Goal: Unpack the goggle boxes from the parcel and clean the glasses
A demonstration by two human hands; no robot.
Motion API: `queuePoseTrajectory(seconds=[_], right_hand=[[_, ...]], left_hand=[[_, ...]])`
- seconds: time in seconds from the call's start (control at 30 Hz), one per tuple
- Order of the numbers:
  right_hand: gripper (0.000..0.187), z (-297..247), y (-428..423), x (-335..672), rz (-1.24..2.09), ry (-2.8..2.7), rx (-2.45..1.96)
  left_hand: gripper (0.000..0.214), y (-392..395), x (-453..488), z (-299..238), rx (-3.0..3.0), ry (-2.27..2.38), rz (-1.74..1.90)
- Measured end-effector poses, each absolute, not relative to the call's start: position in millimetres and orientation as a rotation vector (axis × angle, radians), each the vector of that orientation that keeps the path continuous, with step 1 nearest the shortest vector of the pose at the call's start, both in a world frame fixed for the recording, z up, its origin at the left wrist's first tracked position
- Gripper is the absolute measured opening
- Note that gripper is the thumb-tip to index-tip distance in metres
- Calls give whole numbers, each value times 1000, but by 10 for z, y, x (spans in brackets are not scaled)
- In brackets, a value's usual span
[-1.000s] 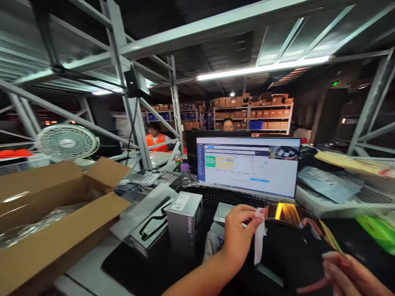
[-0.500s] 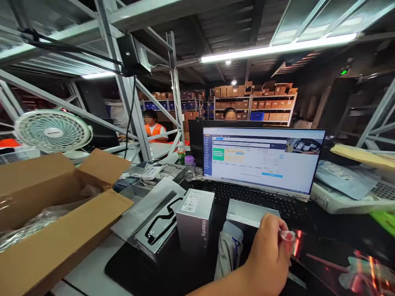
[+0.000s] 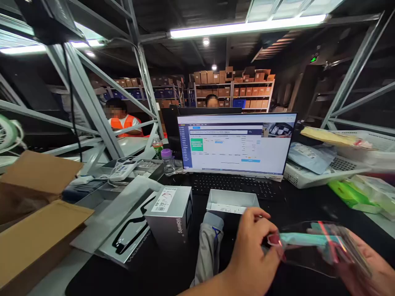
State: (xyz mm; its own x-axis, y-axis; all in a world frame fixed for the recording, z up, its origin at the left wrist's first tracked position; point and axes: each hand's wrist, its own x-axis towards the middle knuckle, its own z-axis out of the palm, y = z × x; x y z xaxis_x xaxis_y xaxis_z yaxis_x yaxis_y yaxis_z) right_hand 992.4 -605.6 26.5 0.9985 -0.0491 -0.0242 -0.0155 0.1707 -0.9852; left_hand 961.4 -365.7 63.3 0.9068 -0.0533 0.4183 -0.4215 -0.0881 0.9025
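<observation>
My left hand (image 3: 254, 246) pinches the left end of a clear, glossy eyewear-like piece (image 3: 304, 240) with red and teal reflections. At the lower right, my right hand (image 3: 370, 261) grips its other end; these fingers are partly hidden and blurred. The piece hangs over the black desk mat, its exact kind hard to make out. Just left of my left hand lies a grey cloth pouch (image 3: 206, 250) with a blue cord. Behind the pouch stands an open silver-grey box (image 3: 233, 199) with a printed paper inside.
A closed silver box (image 3: 169, 218) stands beside a flat box lid (image 3: 123, 242) printed with black glasses. An open carton (image 3: 40, 246) is at the left. Behind are a keyboard (image 3: 234, 185), a monitor (image 3: 228, 144) and a purple-capped bottle (image 3: 167, 162). Right are a white basket (image 3: 296, 174) and a green packet (image 3: 352, 195).
My view has turned right and down. My right hand has come into view on the glossy piece, now stretched between both hands. My left hand still pinches its end.
</observation>
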Motion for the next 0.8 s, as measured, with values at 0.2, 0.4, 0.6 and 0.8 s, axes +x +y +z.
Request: queuePoseTrajectory(seconds=[0.2,0.4,0.6,0.8], right_hand=[[56,304,-6100,10050,14,180,-1196],[45,298,-6253,10219,-201,130,-1054],[43,248,-6237,10194,-288,59,-1089],[50,179,-6291,10265,-202,20,-1135]], left_hand=[[47,-3390,9730,779,1941,-235,302],[21,-2794,9532,706,2646,-19,112],[46,-2692,9481,429,3130,346,-195],[41,-2657,9427,508,3024,269,160]])
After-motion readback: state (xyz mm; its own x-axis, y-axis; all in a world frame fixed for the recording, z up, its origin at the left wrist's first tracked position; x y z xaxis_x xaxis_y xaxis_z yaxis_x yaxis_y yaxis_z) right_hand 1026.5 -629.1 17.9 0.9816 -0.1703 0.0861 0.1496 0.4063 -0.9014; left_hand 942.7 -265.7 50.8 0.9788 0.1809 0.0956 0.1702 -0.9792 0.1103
